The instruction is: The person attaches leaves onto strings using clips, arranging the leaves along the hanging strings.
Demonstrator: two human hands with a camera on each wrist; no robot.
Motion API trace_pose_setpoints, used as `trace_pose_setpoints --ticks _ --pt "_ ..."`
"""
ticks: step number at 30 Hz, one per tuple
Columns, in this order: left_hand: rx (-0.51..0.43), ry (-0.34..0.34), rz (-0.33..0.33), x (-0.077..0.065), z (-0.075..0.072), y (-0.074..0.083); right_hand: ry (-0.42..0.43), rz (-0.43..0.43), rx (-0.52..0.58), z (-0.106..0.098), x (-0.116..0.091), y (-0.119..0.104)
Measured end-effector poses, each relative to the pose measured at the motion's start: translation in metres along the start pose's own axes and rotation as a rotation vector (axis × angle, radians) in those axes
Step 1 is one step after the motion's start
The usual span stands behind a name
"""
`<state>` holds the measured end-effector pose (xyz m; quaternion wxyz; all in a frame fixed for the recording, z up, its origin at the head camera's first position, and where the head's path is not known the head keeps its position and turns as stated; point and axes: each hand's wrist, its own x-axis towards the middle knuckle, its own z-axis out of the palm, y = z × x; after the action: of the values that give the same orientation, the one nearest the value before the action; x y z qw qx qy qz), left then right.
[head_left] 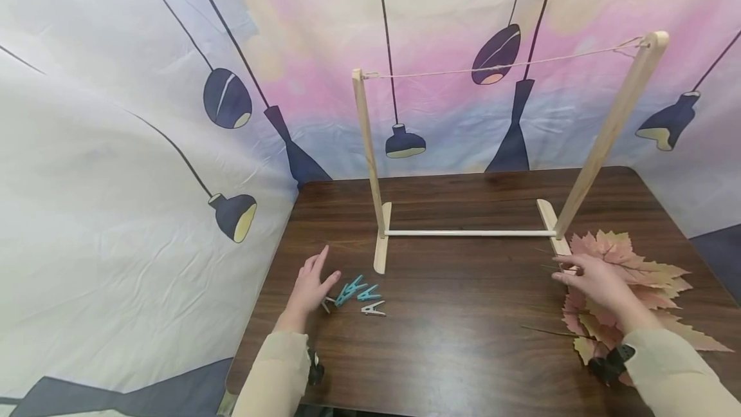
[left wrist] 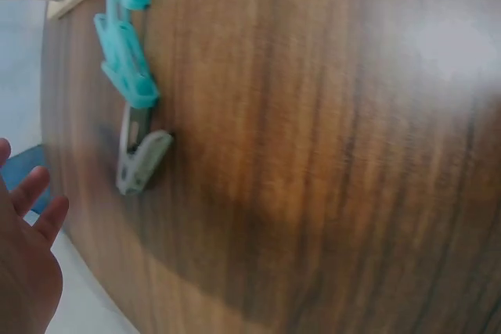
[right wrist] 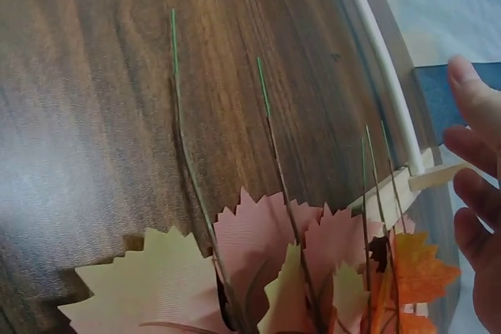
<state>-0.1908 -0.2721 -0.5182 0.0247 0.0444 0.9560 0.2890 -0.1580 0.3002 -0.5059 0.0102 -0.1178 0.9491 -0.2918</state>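
Note:
My left hand [head_left: 311,285] hovers at the table's left side with fingers spread, just beside a small group of clothespins. Several of these lie together: teal clothespins [head_left: 350,289] and pale grey ones [head_left: 373,309]. In the left wrist view, a grey clothespin [left wrist: 141,162] lies closest to that hand, apart from its fingers. Over on the right, my right hand [head_left: 596,282] is above a pile of artificial maple leaves [head_left: 622,256] in pink, yellow and orange. Its fingers are loosely bent with nothing between them. Thin leaf stems [right wrist: 184,146] point left across the table.
Behind the hands stands a wooden frame [head_left: 608,127] with two posts, flat feet and a white bottom rod [head_left: 469,233]. A thin string [head_left: 440,73] is tied between the post tops. The brown table [head_left: 451,352] backs onto a printed cloth [head_left: 324,31].

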Motion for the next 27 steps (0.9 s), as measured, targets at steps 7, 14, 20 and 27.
trace_pose_setpoints --ticks 7,14,20,27 --pt "0.018 -0.013 -0.019 -0.005 0.003 -0.008 -0.134 0.022 0.056 0.009 -0.004 0.003" --pt "0.043 0.0 -0.032 -0.007 0.006 -0.015 -0.26 0.092 0.246 0.014 -0.01 0.001" --pt "0.066 -0.013 -0.057 -0.01 0.009 -0.024 -0.281 0.041 0.165 0.016 -0.01 0.003" --pt "0.083 -0.055 -0.071 -0.017 0.01 -0.029 -0.285 0.038 0.151 0.017 -0.011 0.006"
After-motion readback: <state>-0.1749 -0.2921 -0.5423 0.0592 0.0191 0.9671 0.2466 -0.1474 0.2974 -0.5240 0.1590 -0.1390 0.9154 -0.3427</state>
